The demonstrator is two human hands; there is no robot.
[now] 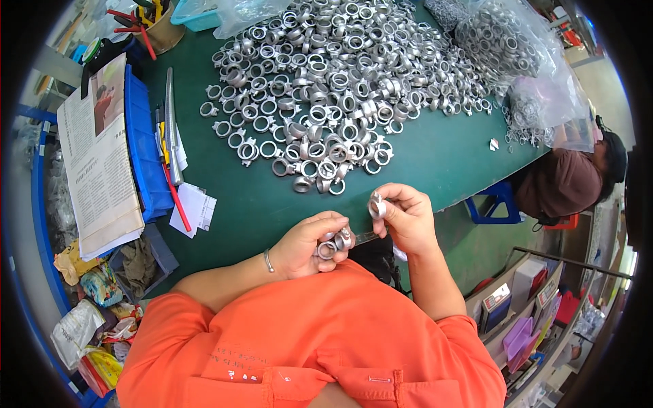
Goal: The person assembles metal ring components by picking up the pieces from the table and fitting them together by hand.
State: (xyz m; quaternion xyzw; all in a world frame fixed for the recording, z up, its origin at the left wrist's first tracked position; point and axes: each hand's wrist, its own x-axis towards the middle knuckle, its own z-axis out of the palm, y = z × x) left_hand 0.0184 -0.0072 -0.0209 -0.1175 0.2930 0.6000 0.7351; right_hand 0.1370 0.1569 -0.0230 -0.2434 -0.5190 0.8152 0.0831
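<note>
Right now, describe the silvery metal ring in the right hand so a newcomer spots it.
Find the dark green tabletop heaped with silvery metal rings. Nearer the orange shirt, the right hand pinches the ring. It is held singly, whereas the left hand holds more than one.

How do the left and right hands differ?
The left hand holds at least two rings; the right hand pinches one ring. The left wears a bracelet; the right shows none. The left hand sits lower in view than the right. Both hold metal rings.
</note>
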